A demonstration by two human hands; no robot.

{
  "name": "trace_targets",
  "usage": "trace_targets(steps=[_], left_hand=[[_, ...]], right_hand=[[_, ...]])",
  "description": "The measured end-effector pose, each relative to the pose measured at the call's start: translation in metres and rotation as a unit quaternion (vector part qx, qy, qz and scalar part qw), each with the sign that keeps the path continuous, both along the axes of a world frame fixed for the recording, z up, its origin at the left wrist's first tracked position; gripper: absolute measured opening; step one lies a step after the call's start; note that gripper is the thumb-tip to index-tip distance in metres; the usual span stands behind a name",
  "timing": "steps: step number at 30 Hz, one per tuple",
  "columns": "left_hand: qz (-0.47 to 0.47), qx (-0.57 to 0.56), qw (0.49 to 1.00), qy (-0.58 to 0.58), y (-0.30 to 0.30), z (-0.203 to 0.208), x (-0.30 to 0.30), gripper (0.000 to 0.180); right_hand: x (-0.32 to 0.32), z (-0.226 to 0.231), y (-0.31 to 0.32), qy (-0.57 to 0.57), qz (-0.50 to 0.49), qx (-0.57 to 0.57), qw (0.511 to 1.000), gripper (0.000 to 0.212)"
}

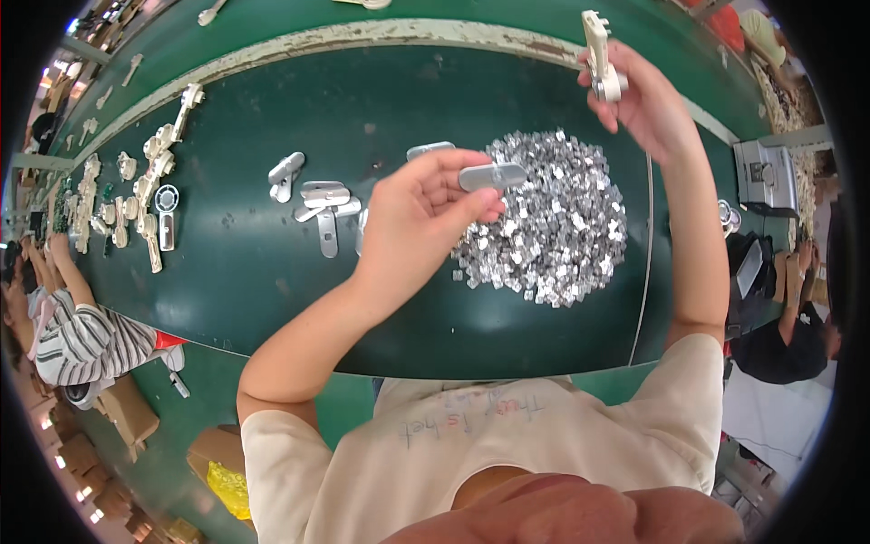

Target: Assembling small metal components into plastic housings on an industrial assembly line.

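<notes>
My left hand pinches a flat grey metal plate with rounded ends, held level above the dark green table. Raised at the upper right, my right hand grips a cream-coloured plastic part with a metal roller end, upright. Just under and between both hands lies a heap of small shiny metal pieces. Several more grey plates lie on the table left of my left hand.
A row of cream plastic parts runs along the table's left side. A person in a striped sleeve sits at far left, another person at the right. A grey machine stands at right. Cardboard boxes lie below left.
</notes>
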State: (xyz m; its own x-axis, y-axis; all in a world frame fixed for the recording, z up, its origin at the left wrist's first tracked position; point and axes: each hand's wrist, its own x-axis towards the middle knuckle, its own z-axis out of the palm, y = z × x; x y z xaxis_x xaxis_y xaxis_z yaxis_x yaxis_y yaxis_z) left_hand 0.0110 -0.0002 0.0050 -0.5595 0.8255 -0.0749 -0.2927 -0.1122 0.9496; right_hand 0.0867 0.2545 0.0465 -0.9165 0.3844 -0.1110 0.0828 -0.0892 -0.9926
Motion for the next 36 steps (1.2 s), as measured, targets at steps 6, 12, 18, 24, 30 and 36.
trace_targets(steps=[6, 12, 18, 24, 30, 36], left_hand=[[-0.016, -0.012, 1.0, 0.009, 0.004, 0.002, 0.002, 0.03], [-0.045, -0.007, 0.998, 0.035, 0.004, 0.003, 0.007, 0.031], [-0.049, -0.025, 0.998, 0.039, 0.002, 0.005, 0.014, 0.032], [-0.059, -0.022, 0.997, 0.047, -0.001, 0.006, 0.018, 0.033], [-0.063, -0.016, 0.996, 0.057, 0.001, 0.003, 0.019, 0.033], [-0.077, -0.026, 0.996, 0.047, 0.0, 0.005, 0.017, 0.029]], right_hand=[[0.054, -0.014, -0.053, 0.03, -0.029, -0.195, 0.98, 0.041], [0.07, -0.014, -0.084, 0.091, -0.073, 0.182, 0.976, 0.034], [0.074, -0.011, -0.085, 0.136, 0.03, 0.502, 0.853, 0.038], [0.071, -0.012, -0.09, 0.104, 0.046, 0.502, 0.858, 0.037], [0.071, -0.012, -0.092, 0.094, 0.046, 0.494, 0.863, 0.036], [0.072, -0.009, -0.094, 0.05, 0.036, 0.484, 0.873, 0.034]])
